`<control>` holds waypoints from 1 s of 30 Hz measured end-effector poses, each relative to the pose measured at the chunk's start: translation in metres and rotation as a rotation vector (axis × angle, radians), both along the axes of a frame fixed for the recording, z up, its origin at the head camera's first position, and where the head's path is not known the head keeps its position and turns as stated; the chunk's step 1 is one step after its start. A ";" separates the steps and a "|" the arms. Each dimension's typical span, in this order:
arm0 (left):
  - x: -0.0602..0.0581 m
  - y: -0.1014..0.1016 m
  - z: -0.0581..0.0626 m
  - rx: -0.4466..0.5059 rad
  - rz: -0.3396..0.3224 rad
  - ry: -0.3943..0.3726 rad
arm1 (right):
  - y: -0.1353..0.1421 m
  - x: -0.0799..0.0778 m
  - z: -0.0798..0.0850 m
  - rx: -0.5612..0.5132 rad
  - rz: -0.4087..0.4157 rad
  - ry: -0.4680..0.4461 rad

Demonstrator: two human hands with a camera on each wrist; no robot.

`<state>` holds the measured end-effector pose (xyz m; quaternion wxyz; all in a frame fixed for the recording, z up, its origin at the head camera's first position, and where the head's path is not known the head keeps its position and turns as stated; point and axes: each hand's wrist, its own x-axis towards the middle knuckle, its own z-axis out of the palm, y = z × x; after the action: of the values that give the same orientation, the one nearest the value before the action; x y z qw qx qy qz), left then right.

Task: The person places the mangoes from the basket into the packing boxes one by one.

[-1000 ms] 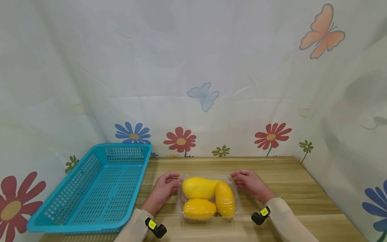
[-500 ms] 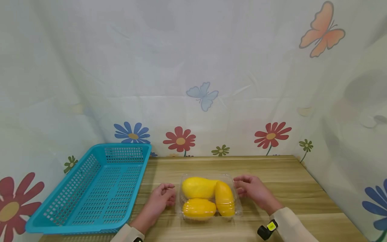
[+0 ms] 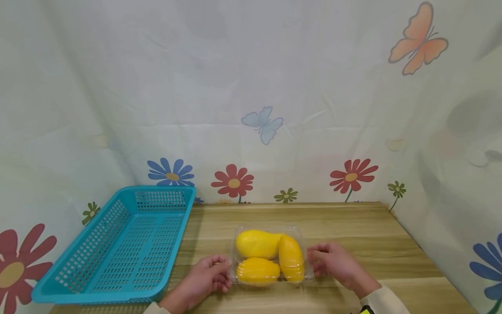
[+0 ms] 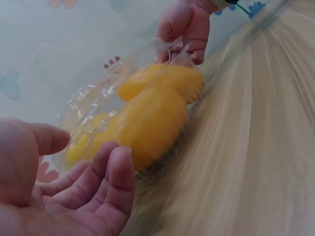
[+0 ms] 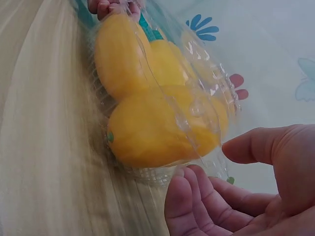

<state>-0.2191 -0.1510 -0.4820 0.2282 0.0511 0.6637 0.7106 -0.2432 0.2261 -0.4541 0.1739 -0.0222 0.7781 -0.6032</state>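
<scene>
A clear plastic clamshell box (image 3: pixel 270 227) stands on the table with three yellow, mango-like fruits (image 3: pixel 259 270) inside, and its lid appears closed. By the box's front left corner is my left hand (image 3: pixel 205 279), its fingers loosely bent. In the left wrist view the left thumb (image 4: pixel 51 140) and fingertips are spread apart in front of the box. Along the right side my right hand (image 3: pixel 335 266) is held close to the edge. The right wrist view shows a gap between the right thumb (image 5: pixel 251 145) and fingers. Whether either hand touches the plastic, I cannot tell.
A turquoise perforated basket (image 3: pixel 157 257) lies on the left of the wooden table (image 3: pixel 353 226), with nothing in it. A pale curtain (image 3: pixel 196 87) printed with flowers and butterflies hangs behind the table and along both sides.
Both hands have moved from the back corners of the box toward the person along its sides. The box and its fruits have stayed in place, as has the basket.
</scene>
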 end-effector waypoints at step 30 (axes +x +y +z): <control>0.007 0.004 0.003 0.051 -0.051 -0.058 | 0.004 0.018 0.003 -0.220 0.170 -0.154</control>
<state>-0.2122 -0.1467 -0.4788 0.2640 0.0529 0.6369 0.7224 -0.2251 0.2303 -0.4510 0.2800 -0.0608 0.6872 -0.6676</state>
